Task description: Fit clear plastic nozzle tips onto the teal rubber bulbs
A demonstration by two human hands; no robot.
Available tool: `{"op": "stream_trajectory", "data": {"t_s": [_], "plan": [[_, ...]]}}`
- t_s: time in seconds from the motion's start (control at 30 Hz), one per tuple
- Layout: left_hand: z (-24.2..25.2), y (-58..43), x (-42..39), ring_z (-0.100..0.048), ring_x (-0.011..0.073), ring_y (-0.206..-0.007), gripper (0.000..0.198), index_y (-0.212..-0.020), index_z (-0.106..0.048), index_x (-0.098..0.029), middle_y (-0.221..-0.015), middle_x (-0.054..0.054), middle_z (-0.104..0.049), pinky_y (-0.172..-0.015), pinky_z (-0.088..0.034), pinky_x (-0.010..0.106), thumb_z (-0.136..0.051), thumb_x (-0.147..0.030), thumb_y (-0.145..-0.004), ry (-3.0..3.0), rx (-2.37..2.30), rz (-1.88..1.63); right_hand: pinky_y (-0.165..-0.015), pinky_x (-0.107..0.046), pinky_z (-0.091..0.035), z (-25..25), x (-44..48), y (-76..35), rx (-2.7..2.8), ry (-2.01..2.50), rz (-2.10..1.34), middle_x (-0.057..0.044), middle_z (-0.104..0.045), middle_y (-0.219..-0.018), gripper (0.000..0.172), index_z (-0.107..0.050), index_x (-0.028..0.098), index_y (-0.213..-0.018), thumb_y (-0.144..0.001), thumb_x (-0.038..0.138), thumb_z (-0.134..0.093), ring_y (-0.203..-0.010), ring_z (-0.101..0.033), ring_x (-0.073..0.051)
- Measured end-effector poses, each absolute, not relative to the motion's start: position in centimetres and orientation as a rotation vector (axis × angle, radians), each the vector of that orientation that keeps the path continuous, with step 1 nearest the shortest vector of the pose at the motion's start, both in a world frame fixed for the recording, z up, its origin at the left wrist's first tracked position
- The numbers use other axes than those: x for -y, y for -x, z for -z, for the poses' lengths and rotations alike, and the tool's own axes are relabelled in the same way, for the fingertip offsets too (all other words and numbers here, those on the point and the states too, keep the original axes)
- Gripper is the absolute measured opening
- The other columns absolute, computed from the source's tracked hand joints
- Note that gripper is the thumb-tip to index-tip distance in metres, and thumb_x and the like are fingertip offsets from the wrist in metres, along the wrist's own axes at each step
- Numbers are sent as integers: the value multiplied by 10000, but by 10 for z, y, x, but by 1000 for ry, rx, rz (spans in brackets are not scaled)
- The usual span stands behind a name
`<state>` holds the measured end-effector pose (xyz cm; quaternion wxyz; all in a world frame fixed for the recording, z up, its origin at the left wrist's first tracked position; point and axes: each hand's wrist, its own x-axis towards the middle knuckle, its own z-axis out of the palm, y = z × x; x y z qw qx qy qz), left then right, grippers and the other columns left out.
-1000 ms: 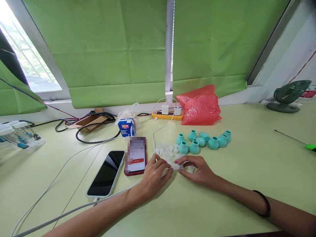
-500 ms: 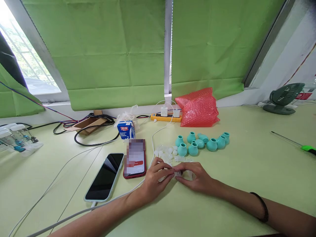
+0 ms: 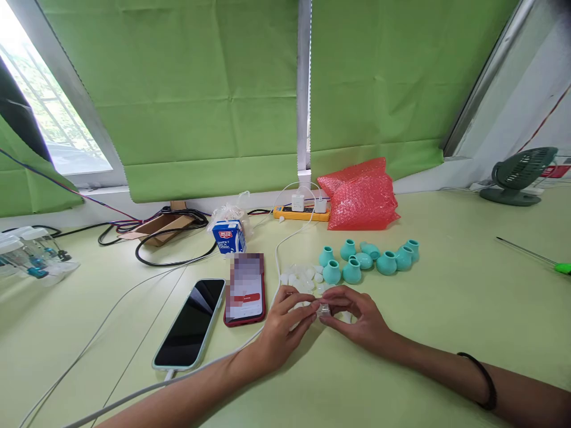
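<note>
At the pale green table (image 3: 348,380), pinching a small, clear plastic piece (image 3: 325,310) between thumb and forefinger of the right hand (image 3: 369,326) in a narrow, closed grip; apparently touching its left end with bunched fingertips of the left hand (image 3: 280,328), cannot tell if gripping. Seemingly being worked two-handed, next calling for a light, steady pinch. Just beyond, loosely heaped small translucent white plastic pieces (image 3: 292,279); behind to the right, rounded turquoise narrow-necked pots (image 3: 331,273).
</note>
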<state>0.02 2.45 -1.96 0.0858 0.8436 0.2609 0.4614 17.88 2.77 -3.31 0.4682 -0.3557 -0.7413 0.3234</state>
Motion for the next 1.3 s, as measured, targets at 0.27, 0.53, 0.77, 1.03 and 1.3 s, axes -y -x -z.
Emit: {"op": "stream_trajectory", "data": {"t_s": [0.27, 0.53, 0.77, 1.03, 1.3], "plan": [[16, 2, -20, -408, 194, -948, 287, -1072, -524, -187, -1055, 89, -536, -803, -393, 368, -437, -106, -811, -2549, -913, -1162, -653, -269, -558, 30, -28, -176, 1707, 892, -848, -20, -627, -803, 218, -514, 204, -845, -665, 242, -631, -747, -628, -160], [17, 3, -21, -414, 192, -946, 335, -1125, -454, -172, -1073, 85, -545, -834, -365, 396, -419, -79, -804, -2549, -861, -1195, -662, -271, -552, 27, -27, -176, 1693, 933, -896, -29, -628, -832, 244, -499, 202, -852, -656, 253, -635, -778, -623, -166], [19, 3, -22, -440, 184, -943, 410, -1165, -420, -191, -1083, 84, -558, -831, -372, 391, -410, -33, -787, -2598, -737, -1211, -675, -260, -547, 25, -27, -176, 1729, 916, -910, -23, -626, -832, 244, -496, 205, -856, -661, 251, -635, -792, -618, -159], [18, 5, -18, -327, 213, -1132, 404, -1175, -409, -150, -963, 89, -606, -865, -382, 389, -360, -40, -789, -2558, -893, -1053, -666, -250, -549, 28, -27, -178, 1742, 905, -877, -29, -622, -872, 262, -493, 209, -871, -659, 243, -643, -817, -613, -160], [22, 3, -23, -376, 221, -1020, 345, -1030, -502, -167, -1093, 95, -539, -835, -384, 423, -407, -12, -737, -2576, -879, -1176, -685, -250, -550, 34, -29, -179, 1812, 897, -779, -32, -625, -868, 257, -497, 204, -888, -675, 256, -632, -815, -622, -166]]}}
